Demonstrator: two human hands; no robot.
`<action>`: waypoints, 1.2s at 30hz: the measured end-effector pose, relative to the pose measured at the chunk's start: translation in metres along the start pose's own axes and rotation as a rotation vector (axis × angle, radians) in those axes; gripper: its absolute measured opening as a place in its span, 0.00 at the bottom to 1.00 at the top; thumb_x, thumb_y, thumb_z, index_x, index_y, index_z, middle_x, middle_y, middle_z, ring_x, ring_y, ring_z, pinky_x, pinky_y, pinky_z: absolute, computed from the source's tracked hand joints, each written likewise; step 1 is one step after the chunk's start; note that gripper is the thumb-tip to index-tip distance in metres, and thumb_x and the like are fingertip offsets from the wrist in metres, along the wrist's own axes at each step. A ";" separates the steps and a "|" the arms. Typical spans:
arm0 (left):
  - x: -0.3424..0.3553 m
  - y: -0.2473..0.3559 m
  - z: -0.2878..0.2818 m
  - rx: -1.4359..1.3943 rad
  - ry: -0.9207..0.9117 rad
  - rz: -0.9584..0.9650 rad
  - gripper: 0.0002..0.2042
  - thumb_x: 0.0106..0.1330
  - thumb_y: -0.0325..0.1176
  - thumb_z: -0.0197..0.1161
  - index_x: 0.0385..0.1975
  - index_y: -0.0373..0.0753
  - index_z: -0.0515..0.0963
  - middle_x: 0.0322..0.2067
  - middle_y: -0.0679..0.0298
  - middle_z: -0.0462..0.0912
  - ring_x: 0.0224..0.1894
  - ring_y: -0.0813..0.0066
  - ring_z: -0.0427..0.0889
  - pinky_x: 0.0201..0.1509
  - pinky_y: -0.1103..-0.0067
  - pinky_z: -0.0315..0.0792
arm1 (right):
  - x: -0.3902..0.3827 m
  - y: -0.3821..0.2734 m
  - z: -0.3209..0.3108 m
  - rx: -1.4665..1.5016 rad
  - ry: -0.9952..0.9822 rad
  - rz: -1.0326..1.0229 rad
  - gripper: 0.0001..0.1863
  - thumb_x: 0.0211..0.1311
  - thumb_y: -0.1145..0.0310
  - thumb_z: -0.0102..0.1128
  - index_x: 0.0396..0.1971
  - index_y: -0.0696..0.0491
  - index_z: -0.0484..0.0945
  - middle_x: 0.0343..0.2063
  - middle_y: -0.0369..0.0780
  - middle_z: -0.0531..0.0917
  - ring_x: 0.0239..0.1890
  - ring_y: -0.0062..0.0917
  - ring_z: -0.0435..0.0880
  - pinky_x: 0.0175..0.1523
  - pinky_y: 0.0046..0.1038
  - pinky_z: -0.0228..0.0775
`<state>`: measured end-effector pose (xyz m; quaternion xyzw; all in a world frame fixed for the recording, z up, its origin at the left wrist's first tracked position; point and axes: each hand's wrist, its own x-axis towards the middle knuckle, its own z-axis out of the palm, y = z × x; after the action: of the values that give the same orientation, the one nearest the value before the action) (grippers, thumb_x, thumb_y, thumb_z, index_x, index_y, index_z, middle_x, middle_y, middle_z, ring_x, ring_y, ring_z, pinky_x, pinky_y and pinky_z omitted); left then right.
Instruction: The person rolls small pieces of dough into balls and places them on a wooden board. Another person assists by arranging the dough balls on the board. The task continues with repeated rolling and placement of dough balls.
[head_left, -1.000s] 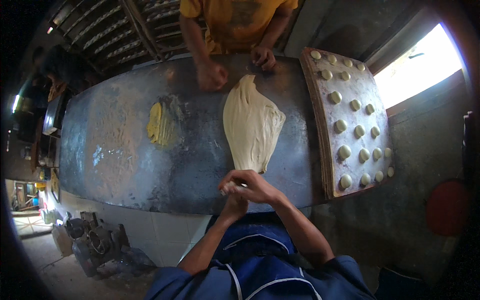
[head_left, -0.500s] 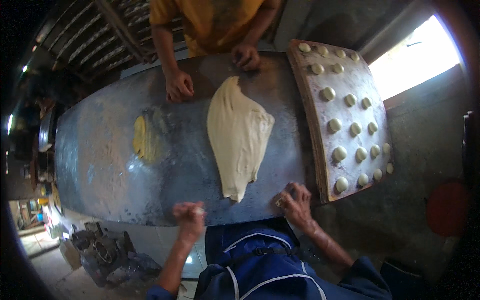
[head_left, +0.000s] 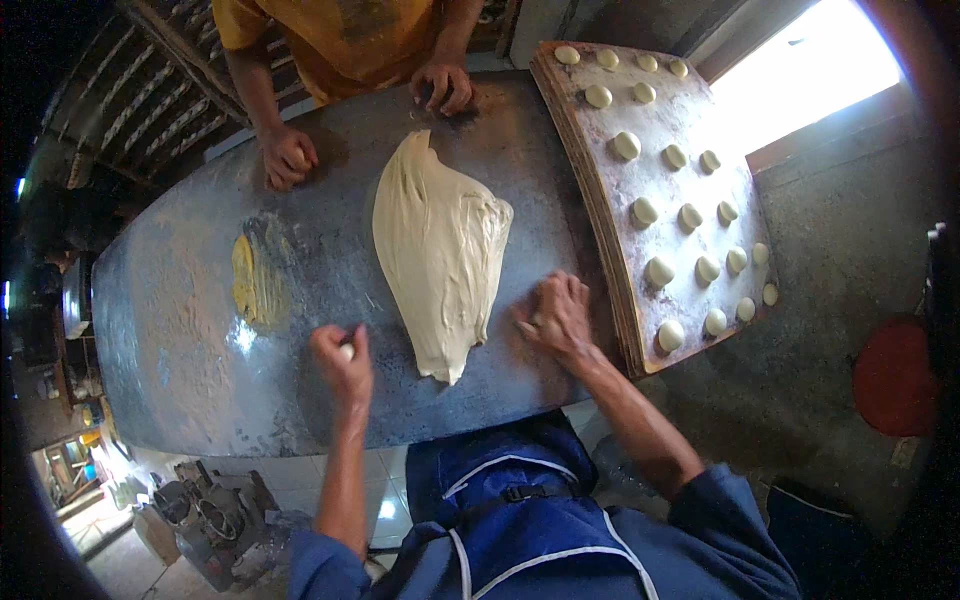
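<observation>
A large, smooth sheet of pale dough (head_left: 442, 255) lies across the middle of the table. To its left, over the near part of the table, my left hand (head_left: 343, 372) is closed round a small dough ball (head_left: 346, 352) that shows between thumb and fingers. My right hand (head_left: 565, 318) is on the tabletop to the right of the sheet, its fingers curled down over a small dough piece (head_left: 539, 320) that is mostly hidden. Neither hand touches the big sheet.
A co-worker in a yellow shirt (head_left: 345, 45) stands across the metal-topped table (head_left: 170, 340), both hands on its far side. Stacked boards (head_left: 600, 230) carrying rows of dough balls lie at the right. A yellow smear (head_left: 245, 280) is at left; a dark machine (head_left: 215, 515) stands below.
Both my hands have moved farther over the table, the left from its near edge. The co-worker's hands have shifted slightly too. The whole view has shifted, moving the table scene leftward.
</observation>
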<state>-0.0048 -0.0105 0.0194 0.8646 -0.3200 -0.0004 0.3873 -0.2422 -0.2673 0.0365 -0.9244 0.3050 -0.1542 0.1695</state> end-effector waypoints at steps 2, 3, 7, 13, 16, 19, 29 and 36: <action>-0.008 0.039 0.037 -0.063 0.042 -0.079 0.15 0.65 0.26 0.68 0.44 0.35 0.66 0.38 0.54 0.70 0.41 0.53 0.73 0.49 0.61 0.69 | -0.001 -0.032 0.016 0.133 0.029 -0.015 0.23 0.55 0.63 0.74 0.41 0.57 0.68 0.38 0.49 0.72 0.41 0.46 0.71 0.49 0.47 0.65; -0.018 0.037 0.038 -0.062 -0.001 0.044 0.15 0.66 0.26 0.68 0.43 0.35 0.66 0.38 0.54 0.70 0.41 0.54 0.73 0.48 0.62 0.68 | -0.029 -0.041 0.026 0.218 -0.004 -0.038 0.24 0.54 0.64 0.75 0.41 0.57 0.69 0.39 0.49 0.73 0.41 0.46 0.72 0.50 0.48 0.66; -0.036 -0.002 -0.008 0.018 -0.111 0.216 0.13 0.67 0.27 0.66 0.40 0.34 0.65 0.37 0.53 0.70 0.40 0.55 0.73 0.47 0.62 0.68 | -0.079 0.050 0.018 0.181 -0.226 -0.117 0.24 0.55 0.62 0.75 0.40 0.58 0.69 0.35 0.48 0.71 0.36 0.44 0.70 0.44 0.45 0.64; -0.025 0.033 0.032 -0.034 0.028 0.064 0.13 0.66 0.27 0.66 0.41 0.35 0.66 0.36 0.54 0.71 0.37 0.55 0.74 0.46 0.61 0.69 | -0.026 -0.042 0.029 0.222 0.149 -0.011 0.23 0.51 0.61 0.76 0.37 0.54 0.71 0.30 0.44 0.71 0.35 0.43 0.70 0.41 0.45 0.63; -0.061 0.018 0.011 -0.038 -0.086 0.214 0.13 0.67 0.28 0.66 0.40 0.35 0.66 0.36 0.54 0.71 0.38 0.54 0.74 0.46 0.63 0.69 | -0.090 0.006 0.020 0.332 -0.036 -0.019 0.21 0.51 0.68 0.75 0.37 0.56 0.70 0.31 0.46 0.72 0.36 0.44 0.71 0.41 0.45 0.63; -0.034 -0.006 -0.010 0.007 -0.073 0.071 0.13 0.66 0.29 0.67 0.40 0.36 0.67 0.35 0.53 0.71 0.40 0.53 0.74 0.47 0.63 0.69 | -0.051 0.039 -0.014 0.035 0.174 -0.131 0.21 0.50 0.77 0.73 0.40 0.56 0.70 0.32 0.47 0.72 0.36 0.47 0.73 0.41 0.44 0.65; -0.011 0.025 -0.057 0.004 -0.447 0.225 0.17 0.57 0.23 0.69 0.47 0.38 0.76 0.42 0.56 0.80 0.49 0.51 0.80 0.54 0.62 0.75 | -0.021 -0.081 -0.022 0.292 -0.063 0.262 0.12 0.57 0.71 0.71 0.40 0.58 0.84 0.38 0.48 0.81 0.44 0.47 0.83 0.48 0.41 0.76; -0.025 0.061 -0.071 -0.111 -0.371 0.049 0.22 0.56 0.25 0.73 0.51 0.38 0.75 0.44 0.56 0.80 0.48 0.53 0.81 0.52 0.63 0.77 | -0.030 -0.125 -0.142 0.965 -1.008 -0.221 0.17 0.55 0.72 0.72 0.45 0.57 0.82 0.43 0.48 0.86 0.42 0.39 0.88 0.49 0.36 0.79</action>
<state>-0.0402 0.0207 0.1035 0.8189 -0.4064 -0.1678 0.3689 -0.2567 -0.1853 0.2091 -0.7302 -0.0086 0.1585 0.6645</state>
